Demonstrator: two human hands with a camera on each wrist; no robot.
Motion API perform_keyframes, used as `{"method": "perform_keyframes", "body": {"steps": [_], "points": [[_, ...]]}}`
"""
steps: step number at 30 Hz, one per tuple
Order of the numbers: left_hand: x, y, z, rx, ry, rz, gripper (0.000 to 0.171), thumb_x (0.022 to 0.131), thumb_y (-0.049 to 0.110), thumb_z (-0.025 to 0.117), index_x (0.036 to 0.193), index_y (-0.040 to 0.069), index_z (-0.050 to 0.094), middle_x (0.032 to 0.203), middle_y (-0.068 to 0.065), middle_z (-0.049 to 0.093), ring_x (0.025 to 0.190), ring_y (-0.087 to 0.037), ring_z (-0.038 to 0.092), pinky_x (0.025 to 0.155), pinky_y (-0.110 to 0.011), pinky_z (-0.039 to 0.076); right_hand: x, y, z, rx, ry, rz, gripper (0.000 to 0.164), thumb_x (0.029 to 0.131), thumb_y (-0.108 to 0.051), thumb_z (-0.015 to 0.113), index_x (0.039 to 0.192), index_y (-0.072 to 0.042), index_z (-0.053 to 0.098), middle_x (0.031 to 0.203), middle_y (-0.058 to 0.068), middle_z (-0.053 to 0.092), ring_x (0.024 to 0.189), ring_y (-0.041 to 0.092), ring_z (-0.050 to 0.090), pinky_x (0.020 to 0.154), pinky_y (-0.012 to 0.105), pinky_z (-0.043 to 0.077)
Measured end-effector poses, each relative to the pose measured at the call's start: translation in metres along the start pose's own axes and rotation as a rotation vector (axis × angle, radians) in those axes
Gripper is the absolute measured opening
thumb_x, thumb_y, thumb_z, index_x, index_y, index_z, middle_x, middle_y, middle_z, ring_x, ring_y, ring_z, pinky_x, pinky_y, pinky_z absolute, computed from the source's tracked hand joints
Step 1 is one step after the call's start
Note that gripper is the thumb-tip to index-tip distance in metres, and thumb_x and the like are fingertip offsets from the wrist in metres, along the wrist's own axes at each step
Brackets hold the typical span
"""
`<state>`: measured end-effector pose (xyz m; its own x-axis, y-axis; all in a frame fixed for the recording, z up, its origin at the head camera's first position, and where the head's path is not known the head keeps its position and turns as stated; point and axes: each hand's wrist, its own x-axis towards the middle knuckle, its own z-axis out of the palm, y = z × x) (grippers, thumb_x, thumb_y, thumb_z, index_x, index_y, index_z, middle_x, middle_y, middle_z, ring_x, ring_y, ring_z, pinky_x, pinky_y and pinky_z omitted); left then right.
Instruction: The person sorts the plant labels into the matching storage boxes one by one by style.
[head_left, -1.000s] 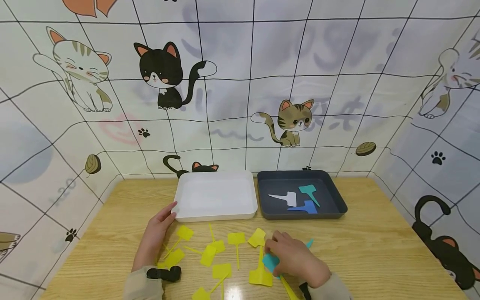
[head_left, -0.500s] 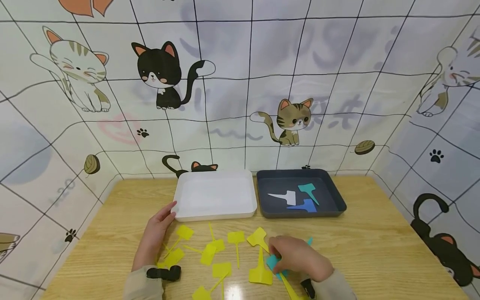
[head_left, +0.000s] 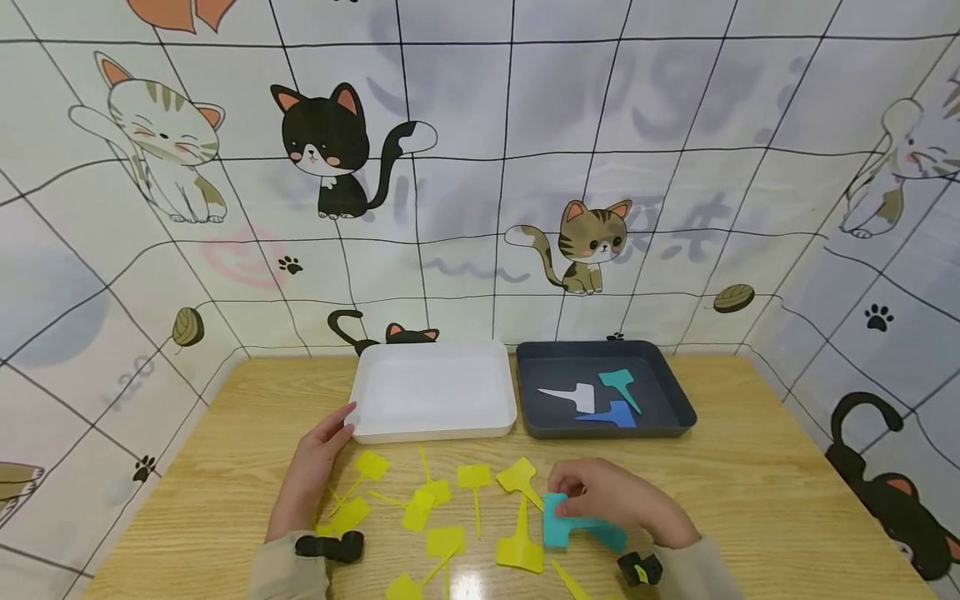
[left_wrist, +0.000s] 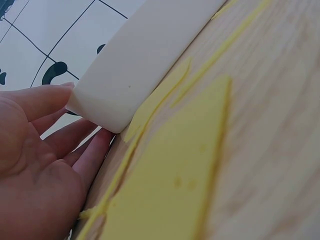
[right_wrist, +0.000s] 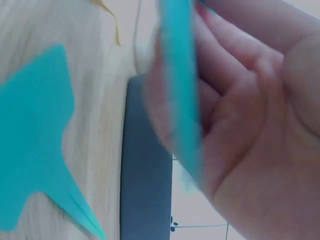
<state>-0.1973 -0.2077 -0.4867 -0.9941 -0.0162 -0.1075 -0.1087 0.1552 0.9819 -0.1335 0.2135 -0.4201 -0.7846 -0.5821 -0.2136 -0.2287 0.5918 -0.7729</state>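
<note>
In the head view my right hand [head_left: 618, 500] pinches a teal T-shaped plant label [head_left: 555, 523] by its broad head. The right wrist view shows this held label [right_wrist: 182, 100] edge-on and blurred. A second teal plant label [head_left: 606, 533] lies on the table beneath that hand. My left hand [head_left: 318, 458] holds the near left corner of the white tray [head_left: 435, 435]. In the left wrist view, its thumb and fingers meet the tray's wall [left_wrist: 135, 55] at that corner. Yellow plant labels [head_left: 520, 550] lie between my hands.
A dark grey tray [head_left: 540, 429] stands beside the white one. In it lie a white label [head_left: 581, 398], a green label [head_left: 618, 380] and a blue label [head_left: 618, 414]. A patterned cloth wall [head_left: 465, 275] rises behind the wooden table [head_left: 750, 467].
My right hand has shifted right and pulled up one teal label, turning its head into view; the other teal label shows separately below. The left hand and both trays have stayed put.
</note>
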Motion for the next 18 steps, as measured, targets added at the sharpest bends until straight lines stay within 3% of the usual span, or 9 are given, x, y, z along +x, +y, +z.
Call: {"method": "perform_keyframes", "body": {"steps": [8,13,18], "points": [[0.002,0.0,0.001,-0.013,0.002,0.002,0.041,0.093,0.027,0.048,0.133,0.023,0.043,0.14,0.002,0.032,0.128,-0.014,0.027,0.104,-0.035,0.024,-0.001,0.008,-0.013,0.109,0.295,0.014,0.028,0.079,-0.033,0.066,0.096,-0.014,0.053,0.078,0.003,0.053,0.068,0.018,0.047,0.057,0.027,0.041],[0.001,0.0,0.002,-0.013,-0.004,-0.006,0.041,0.093,0.027,0.047,0.133,0.023,0.043,0.14,0.003,0.032,0.128,-0.014,0.026,0.104,-0.034,0.023,-0.004,0.002,-0.018,0.158,0.397,0.081,0.027,0.08,-0.026,0.066,0.094,-0.01,0.049,0.072,0.006,0.051,0.061,0.019,0.048,0.052,0.027,0.042],[0.001,0.001,0.0,-0.016,0.002,-0.007,0.041,0.092,0.029,0.048,0.133,0.023,0.043,0.141,0.003,0.031,0.128,-0.014,0.026,0.104,-0.035,0.023,-0.001,0.007,-0.018,0.25,0.484,0.047,0.024,0.082,-0.024,0.065,0.091,-0.008,0.05,0.063,0.01,0.049,0.055,0.024,0.051,0.052,0.032,0.047]]}}
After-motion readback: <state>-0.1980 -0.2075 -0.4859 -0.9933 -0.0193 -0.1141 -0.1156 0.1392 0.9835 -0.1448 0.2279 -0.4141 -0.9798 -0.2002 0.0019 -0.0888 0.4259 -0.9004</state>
